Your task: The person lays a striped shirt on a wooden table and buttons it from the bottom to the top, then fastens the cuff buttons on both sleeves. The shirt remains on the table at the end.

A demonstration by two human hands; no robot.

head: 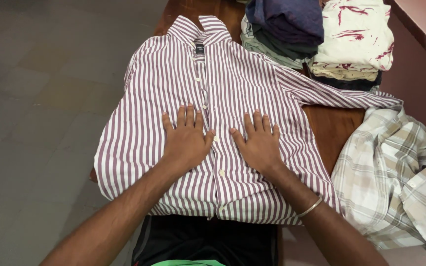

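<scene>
Nearest the camera, a dark garment with a green edge (pixel 193 246) shows at the bottom of the view, just below the shirt's hem. Above it, both forearms reach forward; the right wrist wears a thin metal bracelet (pixel 310 207).

The left hand (pixel 187 140) and the right hand (pixel 258 143) lie flat, palms down, fingers spread and gripping nothing — pressed on the front of a maroon-and-white striped shirt (pixel 173 83), one on each side of its buttoned placket. The shirt lies face up across the wooden bench (pixel 334 130), collar pointing away, its left edge draped over the bench side and one sleeve stretched out to the right.

The cloth looks thin, light and soft; it would likely slide and wrinkle easily, so the shoulders, side seams or hem seem the surest places to take hold.

To the right, a crumpled pale plaid shirt (pixel 395 182) touches the sleeve's end. Farther back sit folded clothes: a dark blue pile (pixel 287 22) beside a cream pile with red marks (pixel 353 37).
</scene>
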